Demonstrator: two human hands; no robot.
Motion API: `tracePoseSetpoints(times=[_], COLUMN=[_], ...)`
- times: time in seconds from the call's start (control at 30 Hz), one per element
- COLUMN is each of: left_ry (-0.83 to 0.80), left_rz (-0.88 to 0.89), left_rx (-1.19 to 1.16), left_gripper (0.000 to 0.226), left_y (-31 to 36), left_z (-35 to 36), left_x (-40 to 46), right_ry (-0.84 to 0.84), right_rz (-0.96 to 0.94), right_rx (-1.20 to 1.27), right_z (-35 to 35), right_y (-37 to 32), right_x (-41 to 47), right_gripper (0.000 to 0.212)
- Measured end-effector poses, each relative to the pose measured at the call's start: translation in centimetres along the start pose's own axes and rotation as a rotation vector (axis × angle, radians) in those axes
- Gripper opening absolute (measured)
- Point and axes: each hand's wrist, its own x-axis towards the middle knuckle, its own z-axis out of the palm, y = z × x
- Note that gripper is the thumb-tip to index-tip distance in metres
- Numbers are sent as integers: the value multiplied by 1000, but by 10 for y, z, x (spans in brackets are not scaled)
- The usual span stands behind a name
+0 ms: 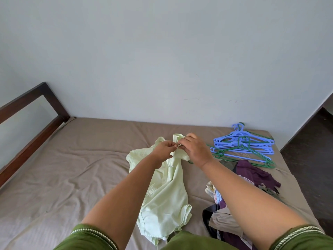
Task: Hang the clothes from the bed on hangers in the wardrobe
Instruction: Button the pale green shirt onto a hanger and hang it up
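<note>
A pale green shirt [165, 195] lies lengthwise on the brown bed sheet [72, 168], collar end away from me. My left hand [163, 149] and my right hand [193, 150] both pinch the fabric at the collar, close together. A bit of green hanger [190, 161] shows just under my right hand, the remainder hidden by the shirt and hand. A pile of blue and green plastic hangers [243, 145] lies on the bed to the right. A heap of other clothes [252, 175], purple, beige and patterned, sits beneath my right forearm.
A dark wooden bed frame [32, 112] runs along the left side. A pale wall [162, 60] stands behind the bed. Dark floor [310, 150] shows past the bed's right edge. The wardrobe is out of view.
</note>
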Motion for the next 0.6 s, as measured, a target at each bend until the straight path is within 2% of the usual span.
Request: tracePoseSetpoints(times=[0.1, 0.23, 0.4, 0.53, 0.6], left_ry=[-47, -43, 84, 204, 268], left_rz=[-7, 38, 137, 190, 203], left_rx=[-95, -200, -152, -118, -135], left_gripper=[18, 7, 6, 8, 17], left_y=[3, 4, -2, -3, -5], left_z=[-1, 4, 10, 13, 15], left_x=[-1, -2, 1, 2, 2], right_ry=[9, 40, 47, 55, 40], right_rz=[-37, 58, 169, 236, 255], right_rx=[-21, 79, 208, 189, 192], right_z=[0, 2, 5, 10, 10], right_y=[1, 4, 3, 5, 4], right_x=[5, 7, 12, 11, 11], right_gripper=[28, 32, 33, 12, 6])
